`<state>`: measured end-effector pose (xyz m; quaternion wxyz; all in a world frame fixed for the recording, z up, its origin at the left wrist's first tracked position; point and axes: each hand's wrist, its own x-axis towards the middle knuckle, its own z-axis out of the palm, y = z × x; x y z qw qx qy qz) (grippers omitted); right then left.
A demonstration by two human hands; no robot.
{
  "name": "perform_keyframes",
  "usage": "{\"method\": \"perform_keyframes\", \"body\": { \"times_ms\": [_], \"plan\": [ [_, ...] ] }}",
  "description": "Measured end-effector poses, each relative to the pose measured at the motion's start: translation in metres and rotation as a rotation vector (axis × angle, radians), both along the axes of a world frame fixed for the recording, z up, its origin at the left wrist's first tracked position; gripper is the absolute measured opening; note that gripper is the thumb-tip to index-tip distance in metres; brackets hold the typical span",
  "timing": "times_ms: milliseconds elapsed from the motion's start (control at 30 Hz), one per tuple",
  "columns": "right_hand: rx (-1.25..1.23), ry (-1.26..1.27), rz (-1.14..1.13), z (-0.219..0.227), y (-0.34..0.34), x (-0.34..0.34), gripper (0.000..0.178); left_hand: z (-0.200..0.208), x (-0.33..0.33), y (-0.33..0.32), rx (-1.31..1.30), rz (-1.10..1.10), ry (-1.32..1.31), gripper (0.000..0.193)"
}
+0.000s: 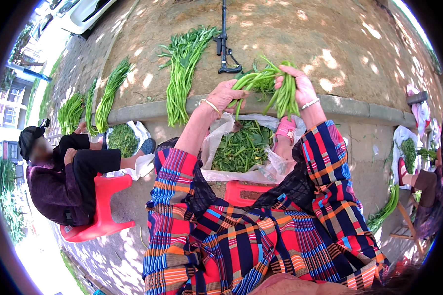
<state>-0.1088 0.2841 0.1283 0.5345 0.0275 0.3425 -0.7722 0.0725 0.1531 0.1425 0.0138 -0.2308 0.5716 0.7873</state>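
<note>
Left hand [225, 96]: fingers curled tight around stalk ends | Right hand [300, 87]: fist closed on bunch of green stems [266, 83] | Bunch: held above plastic bag [216, 140] of greens; long axis slanting, tips hanging downward.

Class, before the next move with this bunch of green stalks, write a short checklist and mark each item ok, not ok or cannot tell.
1. Left hand grips the green stalks: ok.
2. Right hand grips the same bunch: ok.
3. Plastic bag of cut greens lies open below the hands: ok.
4. Bunch held over the bag, not over the kerb: ok.
5. Stalk ends even: cannot tell.
</note>
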Motion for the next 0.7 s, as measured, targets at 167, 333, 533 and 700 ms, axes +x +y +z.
{"method": "perform_keyframes", "body": {
  "times_ms": [167,333,533,700],
  "plan": [
    [-0.15,0.078,-0.358,-0.01,0.024,-0.054,0.008,-0.006,0.009,-0.027,-0.014,0.05,-0.02,0.01],
    [-0.25,0.105,-0.477,-0.001,0.032,-0.06,0.006,-0.017,0.02,-0.041,0.194,0.232,0.057,0.005],
    [-0.042,0.033,-0.137,-0.022,0.002,0.019,0.009,-0.013,0.001,-0.02,0.014,0.194,0.044,0.011],
    [0.074,0.032,-0.063,-0.029,-0.009,0.055,0.015,-0.01,-0.006,-0.001,-0.162,0.198,0.015,0.015]
  ]
}}
